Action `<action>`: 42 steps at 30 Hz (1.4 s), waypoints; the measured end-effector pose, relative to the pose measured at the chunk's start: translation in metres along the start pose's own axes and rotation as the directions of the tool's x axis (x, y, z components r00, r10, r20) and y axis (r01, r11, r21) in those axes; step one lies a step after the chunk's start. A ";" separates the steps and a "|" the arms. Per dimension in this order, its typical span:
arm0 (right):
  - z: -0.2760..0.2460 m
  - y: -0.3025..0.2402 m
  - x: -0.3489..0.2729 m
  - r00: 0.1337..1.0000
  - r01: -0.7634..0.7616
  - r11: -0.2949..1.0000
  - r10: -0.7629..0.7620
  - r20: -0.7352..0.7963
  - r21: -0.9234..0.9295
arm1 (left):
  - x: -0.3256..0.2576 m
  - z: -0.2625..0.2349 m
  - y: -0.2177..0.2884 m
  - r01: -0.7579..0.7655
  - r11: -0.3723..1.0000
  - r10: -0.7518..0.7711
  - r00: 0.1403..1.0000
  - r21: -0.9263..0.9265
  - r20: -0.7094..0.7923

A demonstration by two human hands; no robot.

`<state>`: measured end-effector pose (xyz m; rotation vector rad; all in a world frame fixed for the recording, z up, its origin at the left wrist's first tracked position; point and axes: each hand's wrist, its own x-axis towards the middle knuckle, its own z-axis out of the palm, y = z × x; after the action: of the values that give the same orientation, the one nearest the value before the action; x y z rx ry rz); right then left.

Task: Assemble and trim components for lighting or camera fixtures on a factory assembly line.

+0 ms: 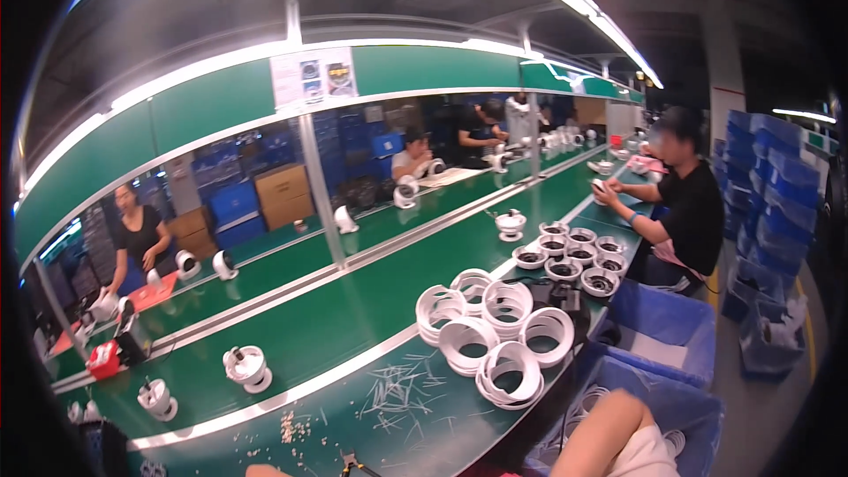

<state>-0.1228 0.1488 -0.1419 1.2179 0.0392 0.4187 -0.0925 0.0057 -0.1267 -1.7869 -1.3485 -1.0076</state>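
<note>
At the lower right my bent right arm [602, 435], with white cloth beside it, crosses over a blue bin [702, 415] lined with plastic and holding white rings. My right hand itself does not show. Only a sliver of skin, from my left hand or arm [267, 471], peeks in at the lower edge; its fingers are hidden. Close to it lie pliers [352, 461] with dark jaws and yellow on the handles. Stacks of white plastic rings [508, 371] stand on the green bench. Thin white strips [402, 393] and small beige bits [293, 427] are scattered left of them.
White round housings [248, 369] stand along the green conveyor [353, 336]. Several white bowls with dark insides [581, 253] sit beyond the rings. A co-worker [685, 203] in black handles a part at the right. Another blue bin [680, 318] stands beside the bench; stacked blue crates [782, 203] are behind.
</note>
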 end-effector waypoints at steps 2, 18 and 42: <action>-0.023 -0.046 -0.030 0.892 0.395 0.919 -0.388 0.233 0.019 | -0.036 -0.003 -0.021 -0.127 0.989 0.133 0.989 -0.078 0.069; 0.023 -0.148 -0.130 -0.762 -0.639 0.034 0.107 0.638 -0.769 | -0.186 0.007 0.074 0.771 0.245 -0.463 0.626 0.588 -0.628; 0.050 -0.178 -0.151 -0.834 -0.551 -0.295 0.235 0.500 -0.780 | -0.240 -0.039 0.077 0.826 -0.513 -0.769 -0.320 0.235 -0.553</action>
<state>-0.1976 0.0036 -0.3162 1.2100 -2.7118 1.1924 -0.0650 -0.1536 -0.3234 0.6117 -2.7239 -0.9868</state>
